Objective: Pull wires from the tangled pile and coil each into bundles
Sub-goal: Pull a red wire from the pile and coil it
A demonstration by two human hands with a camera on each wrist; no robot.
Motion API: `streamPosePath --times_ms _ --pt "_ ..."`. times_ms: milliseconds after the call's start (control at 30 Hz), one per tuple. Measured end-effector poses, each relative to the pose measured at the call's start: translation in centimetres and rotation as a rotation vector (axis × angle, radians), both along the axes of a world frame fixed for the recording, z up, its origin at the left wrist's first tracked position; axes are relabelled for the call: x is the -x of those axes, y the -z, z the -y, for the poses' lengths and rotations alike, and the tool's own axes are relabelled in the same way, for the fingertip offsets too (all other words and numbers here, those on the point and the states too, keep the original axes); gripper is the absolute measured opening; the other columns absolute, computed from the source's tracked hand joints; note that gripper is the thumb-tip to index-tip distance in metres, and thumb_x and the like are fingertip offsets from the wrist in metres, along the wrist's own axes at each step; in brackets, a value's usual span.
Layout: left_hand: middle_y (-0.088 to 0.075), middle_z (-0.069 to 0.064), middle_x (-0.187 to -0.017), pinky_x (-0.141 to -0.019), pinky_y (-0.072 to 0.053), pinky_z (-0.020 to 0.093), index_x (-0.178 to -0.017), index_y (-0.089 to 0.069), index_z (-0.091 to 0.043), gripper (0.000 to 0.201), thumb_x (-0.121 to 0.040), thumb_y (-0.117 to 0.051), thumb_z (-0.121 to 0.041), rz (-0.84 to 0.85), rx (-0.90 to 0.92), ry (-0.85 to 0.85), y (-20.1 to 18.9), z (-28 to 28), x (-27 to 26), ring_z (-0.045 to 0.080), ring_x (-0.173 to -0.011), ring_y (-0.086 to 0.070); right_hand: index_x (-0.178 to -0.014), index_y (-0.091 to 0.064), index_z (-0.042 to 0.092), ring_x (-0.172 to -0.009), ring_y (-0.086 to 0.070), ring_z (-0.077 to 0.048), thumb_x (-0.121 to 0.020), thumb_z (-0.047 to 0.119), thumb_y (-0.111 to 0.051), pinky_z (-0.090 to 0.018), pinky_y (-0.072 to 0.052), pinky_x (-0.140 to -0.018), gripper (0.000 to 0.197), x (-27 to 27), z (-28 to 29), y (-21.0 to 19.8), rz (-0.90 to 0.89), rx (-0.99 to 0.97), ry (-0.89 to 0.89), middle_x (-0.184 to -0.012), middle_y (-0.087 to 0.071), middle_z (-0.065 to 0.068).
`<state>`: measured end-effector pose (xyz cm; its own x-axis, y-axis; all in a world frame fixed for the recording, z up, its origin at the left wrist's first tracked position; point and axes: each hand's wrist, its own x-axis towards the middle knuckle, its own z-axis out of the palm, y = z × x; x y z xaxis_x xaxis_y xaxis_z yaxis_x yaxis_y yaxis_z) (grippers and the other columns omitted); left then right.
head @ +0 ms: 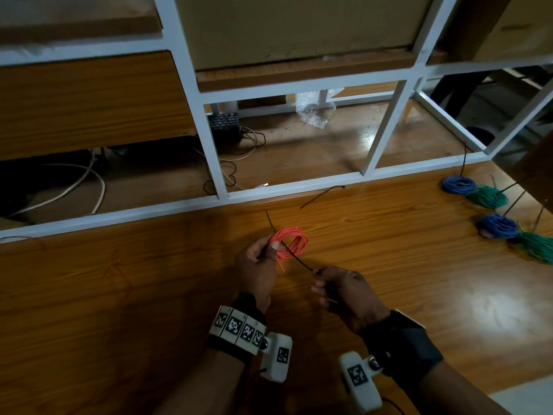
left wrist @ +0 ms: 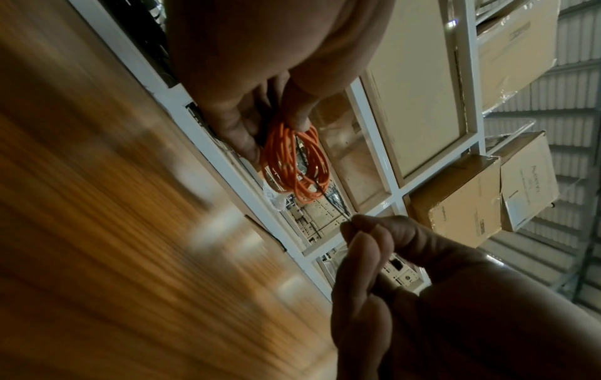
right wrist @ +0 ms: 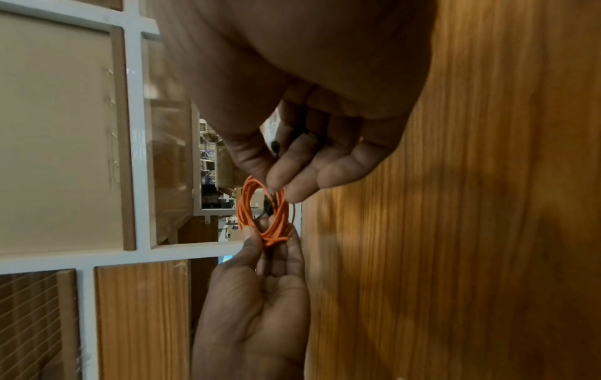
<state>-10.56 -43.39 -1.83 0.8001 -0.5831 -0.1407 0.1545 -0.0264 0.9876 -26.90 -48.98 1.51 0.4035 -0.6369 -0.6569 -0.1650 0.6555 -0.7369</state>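
Note:
A coil of orange wire (head: pixel 291 242) is held just above the wooden table (head: pixel 119 295), a little left of centre. My left hand (head: pixel 258 259) pinches the coil's near left side between thumb and fingers; the same orange coil (left wrist: pixel 294 164) shows clearly in the left wrist view. A thin black tie (head: pixel 294 257) crosses the coil, one end poking up past it. My right hand (head: pixel 338 290) pinches the tie's near end, fingers curled. In the right wrist view the orange coil (right wrist: pixel 265 213) hangs between both hands, with the black tie (right wrist: pixel 274 147) under my right fingertips.
Several finished bundles lie at the table's right: blue (head: pixel 459 184), green (head: pixel 487 196), blue (head: pixel 498 225), green (head: pixel 537 245). A loose black tie (head: pixel 321 196) lies near the white shelf frame (head: pixel 299 187). Behind the frame are cables, bubble wrap (head: pixel 317 110) and cardboard boxes.

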Motion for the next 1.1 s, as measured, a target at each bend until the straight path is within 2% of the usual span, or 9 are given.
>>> streamPosePath --times_ms 167,300,467,667,767,867,967,1033,1100 --pt "-0.076 0.009 -0.104 -0.082 -0.054 0.032 -0.113 -0.072 -0.009 0.021 -0.093 -0.067 -0.013 -0.049 -0.009 0.045 0.2 0.1 -0.1 0.025 -0.100 -0.070 -0.090 -0.073 0.011 -0.081 -0.073 -0.015 -0.092 0.012 -0.065 -0.028 -0.047 -0.067 0.008 0.2 0.2 -0.5 -0.012 0.091 -0.034 -0.074 -0.069 0.000" --pt "-0.076 0.008 -0.102 -0.077 -0.055 0.027 -0.108 -0.072 -0.014 0.017 -0.092 -0.067 -0.011 -0.103 -0.002 0.047 0.0 0.3 0.1 0.018 -0.094 -0.071 -0.095 -0.074 0.006 -0.074 -0.071 -0.016 -0.093 0.011 -0.066 -0.027 -0.047 -0.062 0.009 0.6 0.3 -0.8 -0.021 0.142 -0.057 -0.075 -0.070 -0.005" --pt "-0.074 0.010 -0.111 -0.094 -0.056 0.045 -0.119 -0.069 -0.009 0.028 -0.091 -0.069 -0.009 -0.224 -0.053 0.030 0.5 0.4 0.7 0.026 -0.106 -0.069 -0.088 -0.073 0.006 -0.067 -0.068 -0.017 -0.093 0.009 -0.072 -0.024 -0.048 -0.053 0.006 1.3 0.3 -0.8 -0.027 0.256 -0.086 -0.072 -0.070 -0.007" --pt "-0.075 0.010 -0.098 -0.064 -0.058 0.024 -0.117 -0.068 -0.002 0.025 -0.092 -0.065 -0.003 -0.246 -0.056 0.041 1.1 0.2 1.6 0.016 -0.083 -0.072 -0.077 -0.071 0.008 -0.064 -0.064 -0.019 -0.091 0.007 -0.073 -0.028 -0.043 -0.057 0.015 2.1 0.5 -0.3 -0.056 0.339 -0.129 -0.068 -0.068 -0.008" --pt "-0.074 0.009 -0.106 -0.061 -0.057 0.019 -0.122 -0.065 -0.004 0.031 -0.091 -0.066 -0.002 -0.273 -0.072 0.022 1.1 0.5 1.9 0.017 -0.090 -0.072 -0.077 -0.071 0.007 -0.066 -0.065 -0.022 -0.090 0.007 -0.074 -0.030 -0.043 -0.059 0.014 2.4 0.8 -0.2 -0.062 0.345 -0.152 -0.068 -0.069 -0.010" --pt "-0.072 0.009 -0.115 -0.070 -0.059 0.021 -0.127 -0.063 -0.007 0.038 -0.090 -0.068 -0.003 -0.305 -0.074 0.016 0.9 1.0 2.3 0.023 -0.105 -0.070 -0.077 -0.072 0.008 -0.068 -0.067 -0.022 -0.090 0.009 -0.075 -0.031 -0.044 -0.060 0.013 2.8 1.0 0.0 -0.070 0.345 -0.168 -0.069 -0.070 -0.009" --pt "-0.072 0.008 -0.117 -0.087 -0.060 0.034 -0.127 -0.064 -0.008 0.038 -0.090 -0.068 -0.003 -0.329 -0.057 -0.001 0.4 1.2 2.6 0.022 -0.108 -0.069 -0.082 -0.074 0.008 -0.069 -0.069 -0.021 -0.090 0.011 -0.076 -0.031 -0.046 -0.060 0.009 3.1 1.3 0.0 -0.047 0.331 -0.167 -0.073 -0.071 -0.010" --pt "-0.072 0.006 -0.116 -0.094 -0.057 0.041 -0.126 -0.065 -0.008 0.037 -0.090 -0.068 -0.003 -0.331 -0.045 -0.017 0.1 1.3 2.6 0.022 -0.108 -0.068 -0.092 -0.075 0.008 -0.073 -0.072 -0.021 -0.091 0.014 -0.077 -0.031 -0.047 -0.061 0.006 3.3 1.5 -0.2 -0.006 0.304 -0.164 -0.080 -0.075 -0.009" --pt "-0.072 0.003 -0.113 -0.093 -0.057 0.041 -0.121 -0.067 -0.012 0.032 -0.090 -0.068 -0.004 -0.332 -0.031 -0.039 0.1 1.4 2.6 0.020 -0.106 -0.068 -0.110 -0.074 0.014 -0.085 -0.077 -0.022 -0.090 0.019 -0.078 -0.032 -0.052 -0.065 0.021 3.7 1.6 -0.4 0.047 0.294 -0.180 -0.094 -0.080 -0.008"
